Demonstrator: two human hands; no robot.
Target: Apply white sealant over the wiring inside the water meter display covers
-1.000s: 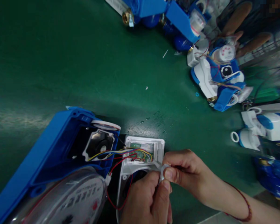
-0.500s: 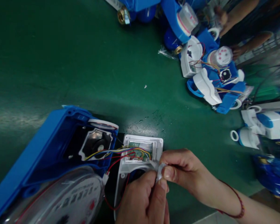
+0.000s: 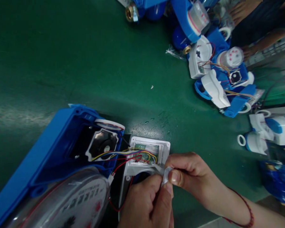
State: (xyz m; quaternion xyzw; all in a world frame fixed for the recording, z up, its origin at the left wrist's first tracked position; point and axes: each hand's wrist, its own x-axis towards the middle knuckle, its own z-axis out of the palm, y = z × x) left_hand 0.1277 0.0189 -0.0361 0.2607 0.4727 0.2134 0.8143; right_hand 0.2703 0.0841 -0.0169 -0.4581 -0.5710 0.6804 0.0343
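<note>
Two curled hands (image 3: 146, 201) (image 3: 194, 177) pinch a small whitish piece (image 3: 166, 176) together.

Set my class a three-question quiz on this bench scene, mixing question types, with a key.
1. Multiple choice: on which side does the person wear the reddish band? A) left B) right
2. True or false: the left hand and right hand both grip one small white piece.
3. Fill in: coloured wires stretch between the blue housing and the circuit board in the ____ casing.

Key: 1. B; 2. true; 3. white.
</note>
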